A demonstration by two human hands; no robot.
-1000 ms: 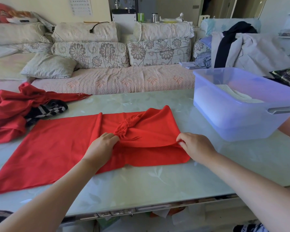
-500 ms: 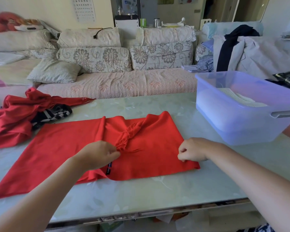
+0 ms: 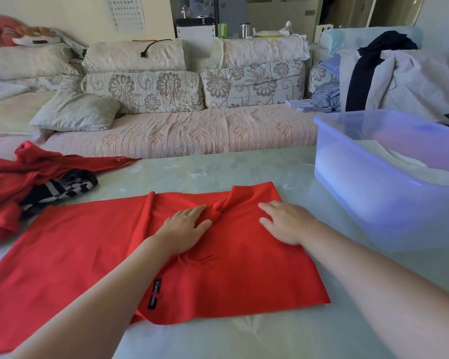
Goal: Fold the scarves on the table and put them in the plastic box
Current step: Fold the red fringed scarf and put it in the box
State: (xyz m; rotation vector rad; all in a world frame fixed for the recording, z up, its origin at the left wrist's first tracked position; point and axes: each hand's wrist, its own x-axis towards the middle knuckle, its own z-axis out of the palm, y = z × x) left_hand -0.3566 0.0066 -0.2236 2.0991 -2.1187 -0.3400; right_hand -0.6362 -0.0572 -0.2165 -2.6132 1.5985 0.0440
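Work item: we see one red scarf [image 3: 88,255] spread flat on the pale green table [image 3: 244,338], in front of the person and across the near centre.
Scarf form: its right portion lies doubled over the rest, making a squarish upper layer; the single layer runs out to the left, towards the near table edge.
Scarf surface: plain bright red, mostly smooth. We note a bunched ridge at the far middle and short creases by the left wrist.
Scarf label: a narrow black tag [image 3: 154,294] with pale lettering sits at the left edge of the upper layer.
Left hand [image 3: 184,229]: released, fingers straight, palm down on the upper layer, fingertips at the bunched ridge.
Right hand [image 3: 285,221]: released, fingers extended, flat on the right part of the fold.
Plastic box [image 3: 373,203]: translucent bluish, on the table to the right, just beside the scarf; white folded fabric [image 3: 405,164] lies inside.
Remaining pile: a crumpled red scarf heap [image 3: 8,182] and a black-and-white scarf [image 3: 62,187] lie at the far left.
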